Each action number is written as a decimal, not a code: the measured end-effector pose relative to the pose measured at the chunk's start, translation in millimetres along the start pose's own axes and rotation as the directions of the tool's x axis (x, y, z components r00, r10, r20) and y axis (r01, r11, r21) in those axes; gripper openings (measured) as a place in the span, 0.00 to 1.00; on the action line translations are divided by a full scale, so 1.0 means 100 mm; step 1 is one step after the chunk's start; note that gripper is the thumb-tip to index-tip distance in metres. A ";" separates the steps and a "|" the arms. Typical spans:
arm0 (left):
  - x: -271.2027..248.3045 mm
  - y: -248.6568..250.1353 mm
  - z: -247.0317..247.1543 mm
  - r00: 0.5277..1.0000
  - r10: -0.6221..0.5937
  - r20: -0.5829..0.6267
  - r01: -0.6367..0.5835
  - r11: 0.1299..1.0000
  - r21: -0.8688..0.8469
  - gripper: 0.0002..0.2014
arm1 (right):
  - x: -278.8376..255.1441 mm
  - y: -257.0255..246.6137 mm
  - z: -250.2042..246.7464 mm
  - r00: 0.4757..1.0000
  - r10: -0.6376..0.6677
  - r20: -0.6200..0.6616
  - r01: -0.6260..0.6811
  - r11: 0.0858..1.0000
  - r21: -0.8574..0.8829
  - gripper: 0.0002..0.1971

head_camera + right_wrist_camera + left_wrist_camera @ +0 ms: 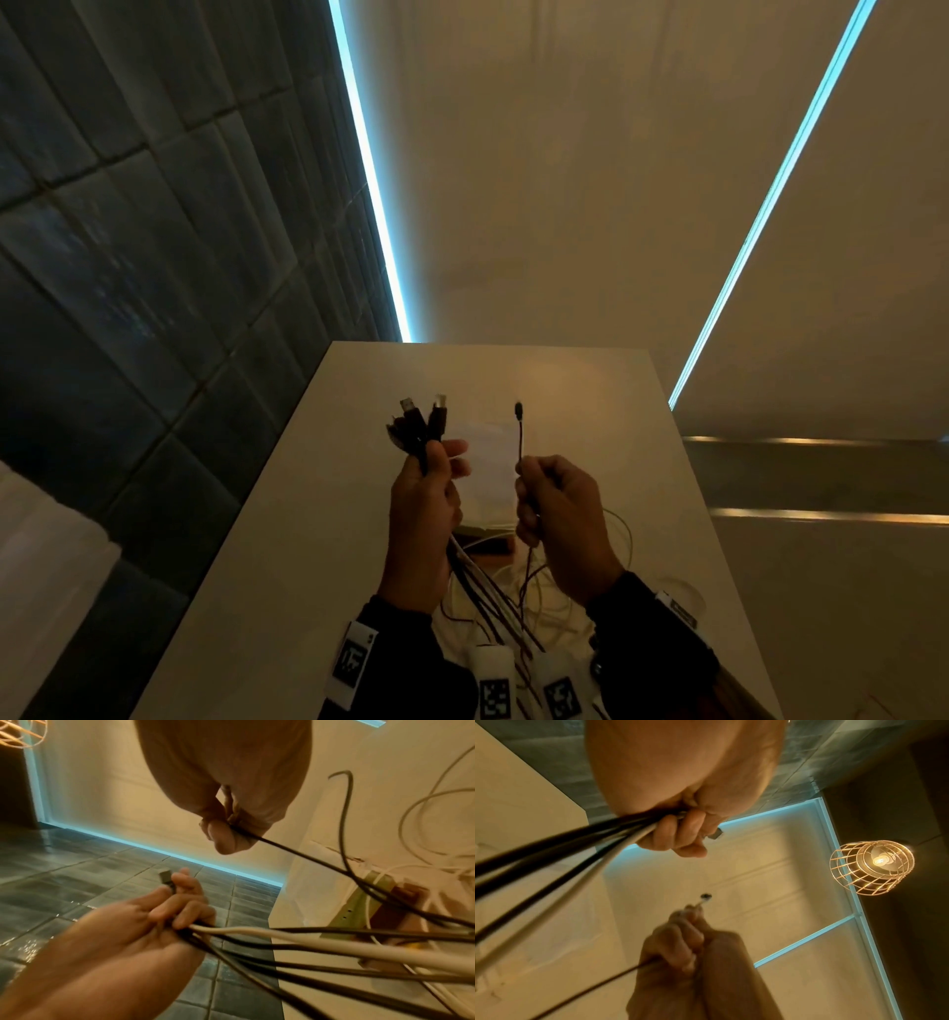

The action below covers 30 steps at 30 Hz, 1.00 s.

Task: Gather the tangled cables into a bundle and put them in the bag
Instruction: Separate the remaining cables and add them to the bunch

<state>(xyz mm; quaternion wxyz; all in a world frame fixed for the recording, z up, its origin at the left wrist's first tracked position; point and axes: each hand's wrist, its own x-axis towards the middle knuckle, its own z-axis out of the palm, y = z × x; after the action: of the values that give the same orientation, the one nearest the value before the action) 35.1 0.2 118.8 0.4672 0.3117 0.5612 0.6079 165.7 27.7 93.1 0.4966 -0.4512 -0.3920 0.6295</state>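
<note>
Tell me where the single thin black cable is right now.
In the head view the thin black cable stands upright from the right hand, right of the cable bundle gripped in the left hand, above the white table.

No legible text; only square coded markers (495, 699) on the white wrist mounts.

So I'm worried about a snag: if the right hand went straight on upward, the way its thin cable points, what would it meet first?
Probably nothing: above the right hand and thin black cable the way looks free, though depth is unclear.
</note>
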 end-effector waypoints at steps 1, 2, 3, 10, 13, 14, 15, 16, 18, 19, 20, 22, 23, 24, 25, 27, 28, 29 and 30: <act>0.01 -0.03 0.03 0.999 -0.031 0.015 0.030 0.999 0.036 0.18 | 0.00 -0.02 0.06 1.000 -0.008 0.016 0.009 0.999 -0.037 0.11; 0.02 -0.05 0.05 0.997 -0.070 0.036 0.067 0.995 0.081 0.18 | -0.01 -0.04 0.12 0.999 -0.024 0.044 0.029 0.995 -0.099 0.11; 0.02 -0.06 0.07 0.992 -0.113 0.062 0.105 0.987 0.122 0.18 | -0.03 -0.06 0.18 0.996 -0.045 0.079 0.058 0.983 -0.172 0.11; 0.01 -0.05 0.02 0.992 -0.126 0.030 0.124 0.990 0.067 0.16 | 0.00 -0.10 0.23 0.955 -0.047 0.294 0.149 0.931 -0.334 0.10; 0.06 0.03 -0.02 0.986 -0.166 0.001 0.160 0.945 -0.285 0.17 | -0.03 -0.02 0.08 0.912 0.011 0.409 0.140 0.930 -0.339 0.09; 0.08 0.06 -0.05 0.984 -0.176 0.031 0.173 0.898 -0.405 0.17 | -0.04 0.03 0.02 0.906 0.016 0.423 0.152 0.920 -0.361 0.09; 0.10 0.08 -0.07 0.982 -0.179 0.061 0.186 0.854 -0.487 0.17 | -0.04 0.10 -0.04 0.904 0.017 0.426 0.168 0.904 -0.392 0.10; 0.11 0.08 -0.09 0.981 -0.177 0.085 0.195 0.829 -0.525 0.18 | -0.04 0.16 -0.10 0.904 0.018 0.428 0.182 0.888 -0.422 0.10; 0.11 0.08 -0.10 0.980 -0.160 0.117 0.198 0.826 -0.528 0.19 | -0.02 0.32 -0.18 0.901 0.024 0.433 0.193 0.872 -0.450 0.12; 0.11 0.08 -0.10 0.980 -0.154 0.127 0.198 0.829 -0.522 0.19 | 0.00 0.39 -0.21 0.899 0.021 0.437 0.199 0.869 -0.453 0.13; 0.10 0.09 -0.11 0.980 -0.149 0.135 0.198 0.833 -0.517 0.19 | 0.02 0.49 -0.24 0.898 0.015 0.439 0.206 0.868 -0.451 0.14; 0.09 0.13 -0.14 0.981 -0.134 0.138 0.186 0.845 -0.502 0.19 | 0.07 0.66 -0.30 0.903 0.007 0.430 0.210 0.865 -0.456 0.14; 0.09 0.15 -0.15 0.983 -0.126 0.134 0.177 0.851 -0.495 0.19 | 0.10 0.75 -0.33 0.908 0.004 0.419 0.213 0.856 -0.471 0.14; 0.09 0.17 -0.17 0.985 -0.117 0.128 0.165 0.856 -0.489 0.20 | 0.12 0.83 -0.36 0.914 0.002 0.405 0.217 0.842 -0.493 0.14; 0.08 0.19 -0.19 0.987 -0.107 0.121 0.153 0.862 -0.484 0.20 | 0.13 0.89 -0.39 0.920 0.004 0.392 0.219 0.823 -0.524 0.14; 0.07 0.24 -0.25 0.991 -0.090 0.101 0.128 0.867 -0.481 0.20 | 0.16 1.01 -0.46 0.926 0.027 0.377 0.219 0.776 -0.591 0.16; 0.06 0.27 -0.27 0.992 -0.086 0.092 0.120 0.868 -0.481 0.20 | 0.17 1.07 -0.51 0.930 0.051 0.364 0.207 0.746 -0.633 0.17; 0.06 0.29 -0.30 0.993 -0.085 0.081 0.113 0.869 -0.482 0.20 | 0.19 1.13 -0.57 0.935 0.081 0.347 0.192 0.706 -0.682 0.18; 0.06 0.31 -0.33 0.994 -0.085 0.070 0.108 0.868 -0.484 0.20 | 0.21 1.20 -0.63 0.940 0.114 0.322 0.168 0.667 -0.726 0.19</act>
<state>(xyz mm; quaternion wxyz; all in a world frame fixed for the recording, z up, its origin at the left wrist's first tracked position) -3.9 -5.4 142.6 0.5731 0.1696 0.3942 0.6981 191.7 27.1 -41.6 0.2030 -0.4924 -0.7006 0.4747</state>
